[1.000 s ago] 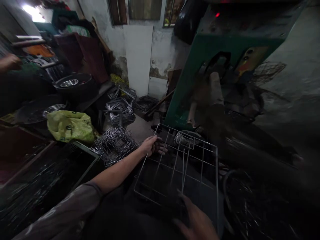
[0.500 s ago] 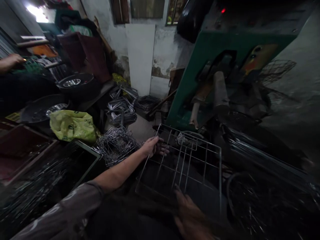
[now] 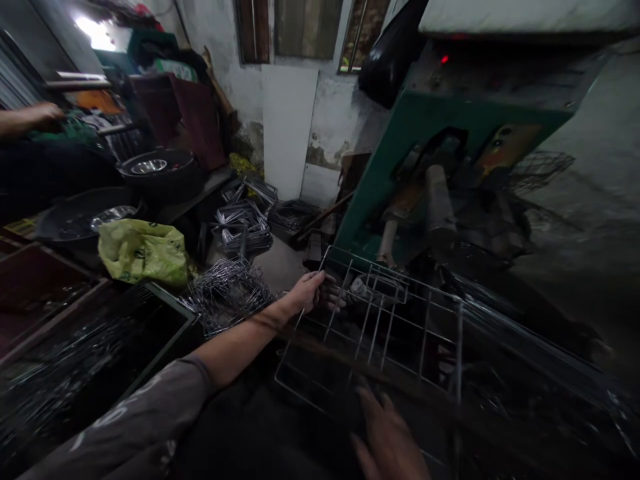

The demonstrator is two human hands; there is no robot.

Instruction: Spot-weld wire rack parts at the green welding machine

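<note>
Head view shows the left hand (image 3: 309,293) curled around the wire rack's (image 3: 400,320) far-left edge, while the right hand (image 3: 387,440), fingers spread, touches its near edge.

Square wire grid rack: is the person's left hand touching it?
Touching. The head view shows the left hand with fingers curled around the grey wire grid rack at its far-left corner.

Head camera looks forward and down, close over the workspace.

Dim workshop. Stained whitewashed wall (image 3: 327,113) with dark-framed windows (image 3: 305,27) at top, white board (image 3: 285,127) leaning against it. Bright light (image 3: 95,33) upper left. Green machine (image 3: 450,153) right. Grey concrete floor (image 3: 283,263).
</note>
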